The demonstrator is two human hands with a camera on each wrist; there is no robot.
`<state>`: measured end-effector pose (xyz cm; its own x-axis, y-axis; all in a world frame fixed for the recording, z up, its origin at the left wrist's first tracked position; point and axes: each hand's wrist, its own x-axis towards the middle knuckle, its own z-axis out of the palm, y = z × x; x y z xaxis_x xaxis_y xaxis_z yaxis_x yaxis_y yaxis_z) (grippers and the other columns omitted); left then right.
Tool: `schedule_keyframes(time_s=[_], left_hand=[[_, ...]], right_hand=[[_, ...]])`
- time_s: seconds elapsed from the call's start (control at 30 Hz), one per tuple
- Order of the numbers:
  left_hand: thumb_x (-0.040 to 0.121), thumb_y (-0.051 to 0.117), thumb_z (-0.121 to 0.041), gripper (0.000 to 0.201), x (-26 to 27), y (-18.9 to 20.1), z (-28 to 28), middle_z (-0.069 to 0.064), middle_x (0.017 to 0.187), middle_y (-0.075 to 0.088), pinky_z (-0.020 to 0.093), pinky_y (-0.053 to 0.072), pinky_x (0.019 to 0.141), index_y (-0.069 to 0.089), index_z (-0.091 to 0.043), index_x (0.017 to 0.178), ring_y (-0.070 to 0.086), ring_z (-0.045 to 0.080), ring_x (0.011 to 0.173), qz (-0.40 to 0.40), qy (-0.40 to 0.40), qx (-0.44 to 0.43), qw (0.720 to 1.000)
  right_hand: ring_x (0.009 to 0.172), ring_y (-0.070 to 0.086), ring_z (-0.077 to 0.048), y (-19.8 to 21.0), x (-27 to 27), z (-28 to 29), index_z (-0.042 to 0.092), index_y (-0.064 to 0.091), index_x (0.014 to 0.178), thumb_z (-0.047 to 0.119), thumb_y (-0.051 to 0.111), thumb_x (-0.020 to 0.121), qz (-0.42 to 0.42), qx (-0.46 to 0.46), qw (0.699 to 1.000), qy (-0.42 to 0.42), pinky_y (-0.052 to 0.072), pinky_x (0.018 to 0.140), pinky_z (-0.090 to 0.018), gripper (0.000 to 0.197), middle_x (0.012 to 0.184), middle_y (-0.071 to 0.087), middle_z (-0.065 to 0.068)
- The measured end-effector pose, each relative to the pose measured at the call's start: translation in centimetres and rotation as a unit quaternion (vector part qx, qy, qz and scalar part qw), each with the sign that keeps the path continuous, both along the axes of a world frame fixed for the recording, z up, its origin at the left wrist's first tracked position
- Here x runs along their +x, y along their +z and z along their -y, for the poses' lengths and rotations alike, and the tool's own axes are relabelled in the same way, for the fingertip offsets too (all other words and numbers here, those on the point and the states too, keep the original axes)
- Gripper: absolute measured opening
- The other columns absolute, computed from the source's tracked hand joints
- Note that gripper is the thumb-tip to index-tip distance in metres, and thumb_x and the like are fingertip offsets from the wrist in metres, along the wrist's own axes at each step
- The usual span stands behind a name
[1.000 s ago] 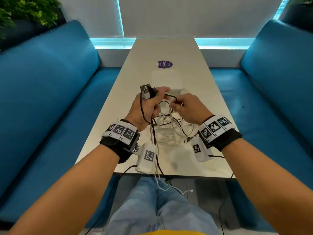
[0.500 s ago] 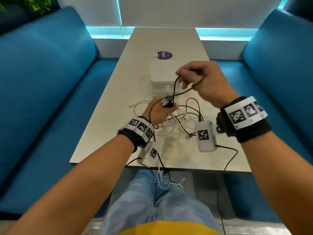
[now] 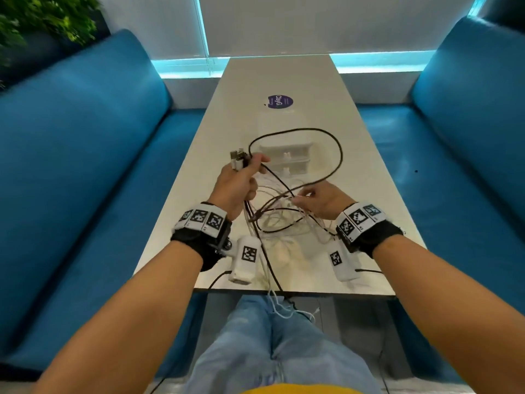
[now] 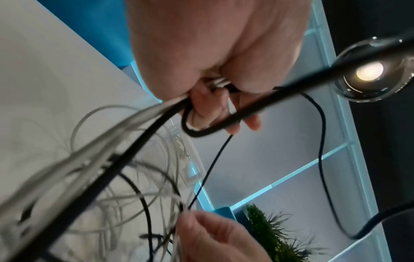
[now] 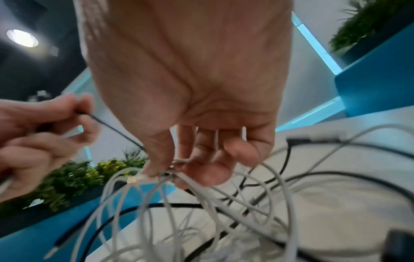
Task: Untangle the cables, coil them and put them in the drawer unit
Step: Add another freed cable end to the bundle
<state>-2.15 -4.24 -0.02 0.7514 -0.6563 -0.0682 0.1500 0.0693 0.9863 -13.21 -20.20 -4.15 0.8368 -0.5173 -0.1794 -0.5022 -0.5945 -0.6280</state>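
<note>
A tangle of white and black cables (image 3: pixel 279 220) lies on the white table (image 3: pixel 369 194) between my hands. My left hand (image 3: pixel 241 177) is raised and grips a bundle of plug ends (image 3: pixel 238 160) with a black cable (image 3: pixel 338 155) that loops high over the white drawer unit (image 3: pixel 287 157). In the left wrist view its fingers (image 4: pixel 208 109) curl round the black and white strands. My right hand (image 3: pixel 321 199) is low over the tangle and pinches white cables (image 5: pixel 170 175) near a connector between thumb and fingertips.
Blue sofas (image 3: pixel 85 166) flank the long table on both sides. A purple round sticker (image 3: pixel 279 101) lies beyond the drawer unit. Some cable ends hang over the near table edge (image 3: pixel 284 305) above my knees. Plants (image 3: pixel 42 21) stand at the far left.
My right hand came down from high over the drawer unit to the tangle and now pinches white cables. My left hand rose with the plug ends, and the black cable opened into a wide loop.
</note>
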Motion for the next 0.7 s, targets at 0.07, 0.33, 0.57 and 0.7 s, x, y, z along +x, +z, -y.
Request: schedule_keyframes(time_s=[0.07, 0.33, 0.57, 0.7], left_hand=[[0.101, 0.046, -0.026, 0.024, 0.6, 0.6, -0.4, -0.003, 0.078, 0.055, 0.019, 0.019, 0.042, 0.065, -0.018, 0.089, 0.024, 0.007, 0.048, -0.01, 0.017, -0.019, 1.0], [0.1, 0.048, -0.026, 0.02, -0.3, 3.1, 0.5, -0.003, 0.085, 0.059, 0.018, 0.02, 0.044, 0.066, -0.019, 0.096, 0.028, 0.005, 0.048, -0.005, -0.054, -0.065, 0.996], [0.089, 0.061, -0.004, 0.033, -1.0, 1.1, 2.9, -0.006, 0.067, 0.046, 0.019, 0.024, 0.04, 0.064, -0.018, 0.118, 0.03, 0.004, 0.044, 0.034, -0.114, 0.034, 0.992], [0.086, 0.068, -0.016, 0.001, -2.8, -0.7, 4.4, -0.014, 0.053, 0.052, 0.017, 0.035, 0.046, 0.068, -0.017, 0.086, 0.044, 0.0, 0.042, 0.171, -0.091, 0.168, 0.966]], right_hand=[[0.081, 0.065, -0.016, -0.2, -0.1, 0.7, 0.018, 0.074, 0.083, 0.048, 0.071, 0.078, -0.018, -0.02, 0.999, -0.025, 0.051, 0.076, -0.028, 0.03, 0.082, 0.071, 0.001], [0.08, 0.061, -0.021, 1.9, 0.5, 0.3, 0.023, 0.064, 0.102, 0.035, 0.072, 0.08, 0.075, -0.129, 0.988, -0.035, 0.046, 0.071, -0.029, 0.027, 0.086, 0.065, -0.001], [0.062, 0.064, -0.011, 7.3, -0.5, 0.2, 0.018, 0.071, 0.082, 0.021, 0.062, 0.09, 0.17, -0.051, 0.983, 0.046, 0.047, 0.065, -0.023, 0.012, 0.068, 0.07, -0.001], [0.066, 0.066, -0.011, 10.0, -1.4, -0.2, 0.023, 0.067, 0.077, 0.018, 0.061, 0.091, 0.218, -0.031, 0.973, 0.068, 0.051, 0.069, -0.021, 0.016, 0.07, 0.068, 0.004]])
